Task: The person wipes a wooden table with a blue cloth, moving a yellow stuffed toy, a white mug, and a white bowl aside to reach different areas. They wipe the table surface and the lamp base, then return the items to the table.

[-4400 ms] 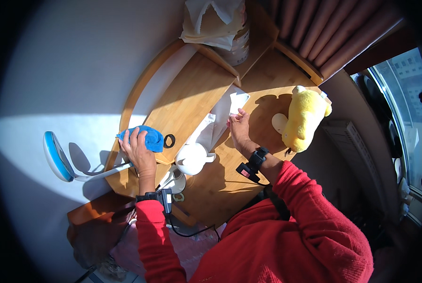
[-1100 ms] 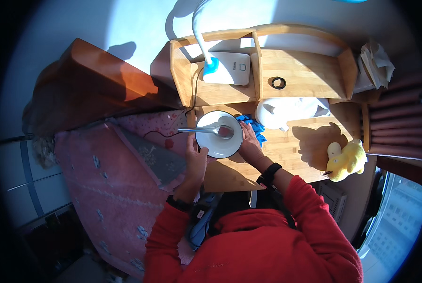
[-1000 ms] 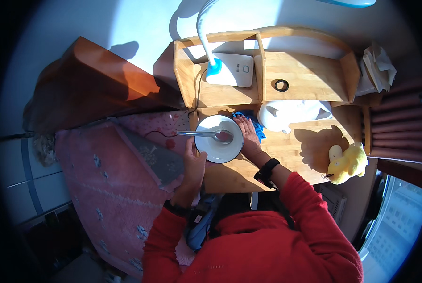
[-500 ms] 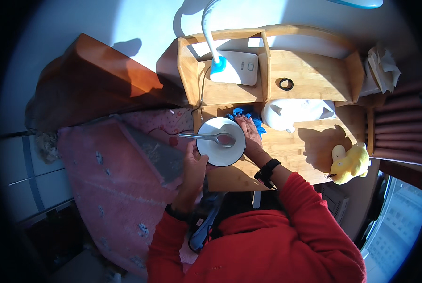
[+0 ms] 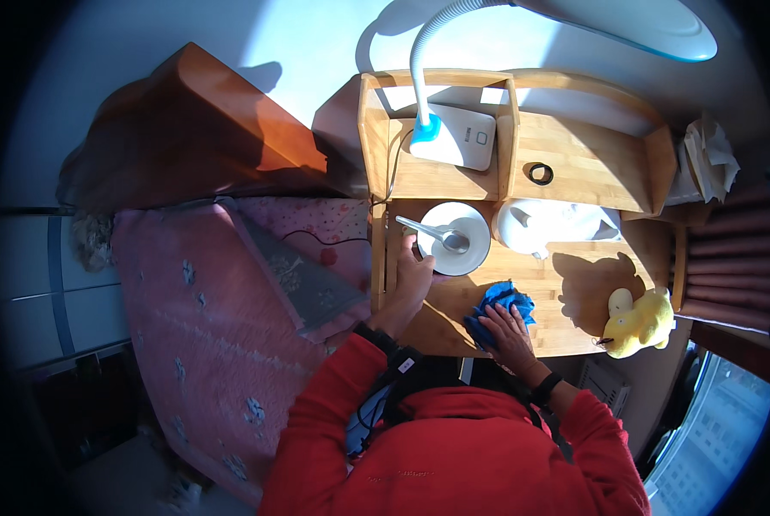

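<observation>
A white bowl with a dark rim is at the far left of the wooden desk, just below the shelf. Across it lies a metal spoon, its handle sticking out past the left rim. My left hand grips the bowl's left edge, thumb and fingers at the rim. Near the desk's front edge, my right hand presses on a crumpled blue cloth, fingers laid over it. Part of the cloth is hidden under that hand.
A white teapot-like object stands right of the bowl. A yellow plush toy sits at the desk's right edge. The wooden shelf holds a white lamp base and a black ring. Left is a pink-covered bed.
The bowl with the spoon has moved away from me and rightward, onto the far part of the desk. My right hand has drawn the blue cloth from the back toward the front edge.
</observation>
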A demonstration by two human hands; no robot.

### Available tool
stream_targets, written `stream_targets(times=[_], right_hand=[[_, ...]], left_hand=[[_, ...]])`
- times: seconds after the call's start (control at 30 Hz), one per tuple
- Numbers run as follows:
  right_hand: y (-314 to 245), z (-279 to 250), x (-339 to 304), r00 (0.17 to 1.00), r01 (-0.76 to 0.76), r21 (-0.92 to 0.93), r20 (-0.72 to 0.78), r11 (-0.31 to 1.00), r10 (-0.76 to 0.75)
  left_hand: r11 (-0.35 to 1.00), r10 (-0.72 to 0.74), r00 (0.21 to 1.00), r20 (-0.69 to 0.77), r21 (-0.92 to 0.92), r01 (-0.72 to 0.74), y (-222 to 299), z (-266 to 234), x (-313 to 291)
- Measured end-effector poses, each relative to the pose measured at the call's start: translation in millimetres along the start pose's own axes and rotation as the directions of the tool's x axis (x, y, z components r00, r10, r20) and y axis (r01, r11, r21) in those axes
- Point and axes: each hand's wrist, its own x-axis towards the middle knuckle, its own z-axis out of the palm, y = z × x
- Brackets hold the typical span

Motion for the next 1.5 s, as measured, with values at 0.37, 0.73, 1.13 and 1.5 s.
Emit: stream_targets(times=[0.37,0.73,1.13,1.5], right_hand=[[-16.1,32.6,51.7,0.957,0.291,-0.098,0.046,0.952,-0.288],[-63.5,65.2,129.6,0.895,0.441,0.038,0.057,0.897,-0.442],[-61.5,60.5,203.2,0.976,0.168,0.149,-0.168,0.975,-0.142],[-25.9,62.0,73.6,0.893,0.450,0.012,0.010,0.893,-0.450]], left_hand=[[0.987,0.033,0.999,0.028,-0.157,-0.028,-18.6,17.6,25.1],[0.982,0.127,0.988,-0.092,0.152,-0.112,-39.3,-39.5,46.7],[0.969,0.237,0.959,0.154,0.031,-0.244,19.5,-55.1,50.3],[0.976,0.179,0.960,0.213,0.082,-0.200,22.3,-92.7,-14.6]])
